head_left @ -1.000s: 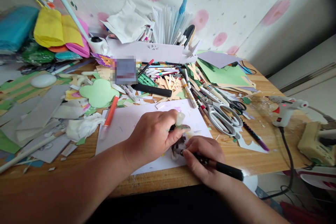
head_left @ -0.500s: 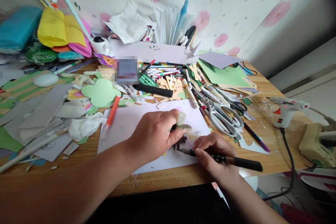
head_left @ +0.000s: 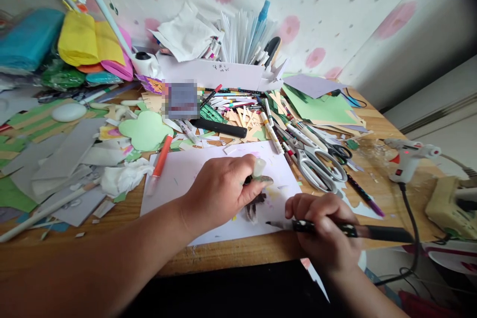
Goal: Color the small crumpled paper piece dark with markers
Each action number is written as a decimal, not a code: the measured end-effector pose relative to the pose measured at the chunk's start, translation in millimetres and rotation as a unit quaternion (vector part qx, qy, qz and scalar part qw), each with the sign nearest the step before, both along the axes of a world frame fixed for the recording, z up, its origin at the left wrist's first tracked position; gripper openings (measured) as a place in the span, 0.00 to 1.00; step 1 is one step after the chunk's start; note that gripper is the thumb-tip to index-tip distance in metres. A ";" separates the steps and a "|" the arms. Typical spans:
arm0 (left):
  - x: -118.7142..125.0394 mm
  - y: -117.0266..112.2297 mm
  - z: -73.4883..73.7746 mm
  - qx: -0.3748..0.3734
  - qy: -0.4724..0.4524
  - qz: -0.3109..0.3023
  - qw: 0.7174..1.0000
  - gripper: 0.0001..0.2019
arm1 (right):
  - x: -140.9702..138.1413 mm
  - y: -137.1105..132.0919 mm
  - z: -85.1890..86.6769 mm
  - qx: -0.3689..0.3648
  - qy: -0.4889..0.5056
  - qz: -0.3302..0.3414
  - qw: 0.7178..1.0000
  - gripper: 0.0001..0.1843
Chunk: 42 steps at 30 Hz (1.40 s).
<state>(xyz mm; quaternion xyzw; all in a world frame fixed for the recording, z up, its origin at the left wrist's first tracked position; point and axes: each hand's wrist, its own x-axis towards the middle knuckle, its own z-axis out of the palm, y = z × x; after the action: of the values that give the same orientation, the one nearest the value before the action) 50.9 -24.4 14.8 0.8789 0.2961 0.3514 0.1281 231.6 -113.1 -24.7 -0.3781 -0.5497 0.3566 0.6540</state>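
My left hand [head_left: 218,189] is closed in a pinch over the white paper [head_left: 169,198]. A small translucent whitish piece [head_left: 260,165] sticks out between its thumb and forefinger; the rest is hidden by the fingers. Just below the thumb shows a clear piece with dark colouring [head_left: 253,209]; I cannot tell whether both are one object. In my right hand [head_left: 331,231] is a black brush pen [head_left: 305,226] with light specks, uncapped. Its dark tip points left, a short way right of the coloured piece and apart from it. Dark and greenish smudges mark the left thumb.
Right of the paper lie silver-handled scissors [head_left: 320,169] and a purple-ended pen [head_left: 367,198]. A glue gun [head_left: 410,156] stands farther right, its cord hanging down. An orange marker [head_left: 162,159] and crumpled tissue [head_left: 124,177] are at left. Pens and paper strips fill the back.
My right hand has drawn back to the right with the brush pen, so its tip has left the dark-coloured piece. My left hand keeps its pinch in nearly the same place.
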 end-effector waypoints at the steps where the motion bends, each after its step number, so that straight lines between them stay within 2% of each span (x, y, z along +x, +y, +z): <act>1: 0.1 0.1 0.0 0.000 -0.001 0.001 1.000 0.11 | -0.8 0.3 1.7 -0.012 -0.055 0.008 0.998 0.09; 4: 0.8 0.5 0.1 0.003 0.004 0.005 1.000 0.12 | -5.0 4.0 8.9 -0.005 -0.242 0.016 0.970 0.09; 8: 1.3 1.0 0.3 0.006 0.002 0.002 1.000 0.11 | -10.5 8.8 16.2 0.059 -0.335 0.036 0.940 0.10; 12: 1.0 0.8 -0.3 0.008 0.000 0.000 1.000 0.11 | -9.1 6.3 16.5 0.061 -0.308 0.067 0.947 0.10; 15: 1.0 0.7 -1.3 0.010 -0.002 -0.002 1.000 0.11 | -8.4 5.4 14.4 0.068 -0.285 0.042 0.955 0.10; 18: 1.4 0.9 -1.9 0.007 -0.003 0.002 1.000 0.11 | -10.0 7.2 12.6 0.063 -0.313 0.029 0.947 0.10; 23: 1.7 0.5 -1.0 0.011 -0.001 0.003 1.000 0.11 | -9.9 7.6 12.2 0.070 -0.293 0.077 0.950 0.11; 29: 2.3 0.8 -1.0 0.009 -0.002 0.003 1.000 0.11 | -11.0 8.2 11.1 0.064 -0.318 0.034 0.945 0.11; 34: 2.1 0.9 -0.7 0.023 -0.002 0.007 1.000 0.12 | -10.6 7.8 11.3 0.077 -0.298 0.080 0.948 0.10; 39: 1.8 0.2 -0.3 0.019 -0.003 0.003 1.000 0.12 | -12.5 8.5 13.0 0.075 -0.311 0.030 0.947 0.10; 42: 1.8 0.0 -0.2 0.017 -0.004 0.004 1.000 0.11 | -13.2 8.9 13.1 0.073 -0.329 0.041 0.940 0.11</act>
<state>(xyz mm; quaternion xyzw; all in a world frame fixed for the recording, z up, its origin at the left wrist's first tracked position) 52.7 -24.4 14.7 0.8783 0.2932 0.3605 0.1124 218.4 -104.2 -11.7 -0.4029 -0.7739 0.1980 0.4467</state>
